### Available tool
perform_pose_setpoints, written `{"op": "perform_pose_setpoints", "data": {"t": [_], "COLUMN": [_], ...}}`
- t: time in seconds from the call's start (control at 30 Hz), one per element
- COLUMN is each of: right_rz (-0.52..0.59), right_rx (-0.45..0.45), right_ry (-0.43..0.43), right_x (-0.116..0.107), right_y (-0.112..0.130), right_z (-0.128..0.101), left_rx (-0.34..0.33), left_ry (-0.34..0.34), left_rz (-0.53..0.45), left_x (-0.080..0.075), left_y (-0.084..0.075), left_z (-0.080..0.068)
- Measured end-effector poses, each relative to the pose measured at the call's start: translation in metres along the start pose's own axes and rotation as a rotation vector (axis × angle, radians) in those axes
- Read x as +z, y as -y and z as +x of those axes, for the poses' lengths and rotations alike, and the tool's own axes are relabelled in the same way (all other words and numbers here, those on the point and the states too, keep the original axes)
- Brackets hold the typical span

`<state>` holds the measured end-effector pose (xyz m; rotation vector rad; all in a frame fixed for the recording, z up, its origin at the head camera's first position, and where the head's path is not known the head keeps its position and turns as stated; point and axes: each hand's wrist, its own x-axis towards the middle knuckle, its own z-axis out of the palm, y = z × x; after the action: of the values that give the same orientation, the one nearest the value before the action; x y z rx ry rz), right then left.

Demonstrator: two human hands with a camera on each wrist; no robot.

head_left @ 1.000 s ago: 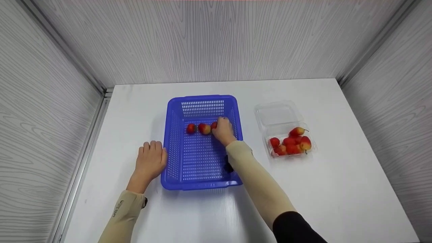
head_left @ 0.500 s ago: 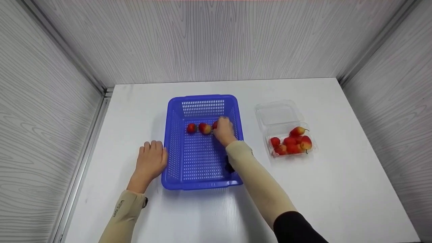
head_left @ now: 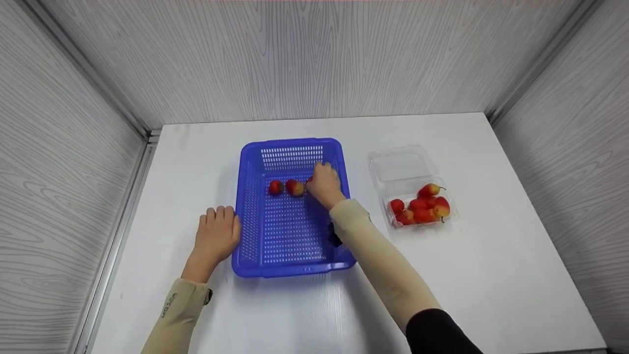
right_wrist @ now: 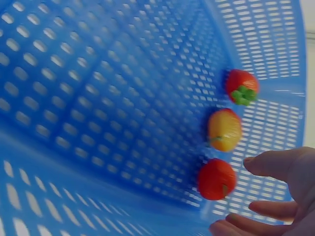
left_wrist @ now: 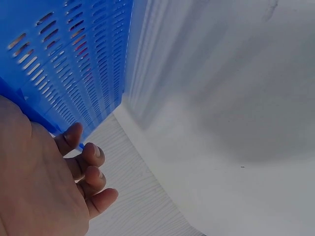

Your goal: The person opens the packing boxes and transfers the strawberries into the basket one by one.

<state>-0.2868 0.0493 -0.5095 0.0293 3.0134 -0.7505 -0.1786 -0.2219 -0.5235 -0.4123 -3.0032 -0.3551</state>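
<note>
My right hand [head_left: 325, 184] is inside a blue perforated plastic basket [head_left: 295, 270], over its far right part. In the right wrist view its fingers are spread and loose beside a round red fruit [right_wrist: 216, 179] with a short stem, a gap showing between them. A yellow and red pear [head_left: 294, 188] and a strawberry [head_left: 275, 187] with a green leafy cap continue the row along the far end. My left hand [head_left: 216, 235] rests against the basket's left rim, its fingers loosely bent outside the wall in the left wrist view; its thumb is hidden there.
Right of the basket, a clear plastic clamshell box [head_left: 400, 166] lies with its lid folded back. Several red and yellow fruits [head_left: 422, 209] fill its near half, some with stems. White table surface [head_left: 501, 255] surrounds both, with grey wood-grain panels [head_left: 314, 59] behind and at the sides.
My right hand has shifted slightly forward and its fingers have come away from the round red fruit, which stays in the row. The left hand keeps its place at the rim.
</note>
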Motion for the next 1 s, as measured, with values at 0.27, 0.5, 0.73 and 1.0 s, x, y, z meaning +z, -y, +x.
{"op": "perform_pose_setpoints", "data": {"t": [0.27, 0.5, 0.73, 1.0], "right_rz": [0.026, 0.043, 0.0, 0.024], "right_rx": [0.0, -0.103, -0.15, -0.05], "right_ry": [0.095, 0.04, -0.088, -0.081], "right_x": [-0.034, -0.065, -0.105, -0.135], "right_y": [0.004, -0.008, -0.041, -0.093], "right_z": [0.0, -0.004, -0.012, -0.026], "left_rx": [0.015, 0.013, 0.01, 0.012], "left_ry": [-0.029, -0.022, -0.019, -0.019], "left_rz": [0.001, -0.016, -0.021, -0.03], "left_x": [-0.001, 0.001, 0.002, 0.001], "left_y": [0.001, 0.002, 0.002, 0.001], "left_z": [-0.001, -0.002, -0.002, -0.002]}}
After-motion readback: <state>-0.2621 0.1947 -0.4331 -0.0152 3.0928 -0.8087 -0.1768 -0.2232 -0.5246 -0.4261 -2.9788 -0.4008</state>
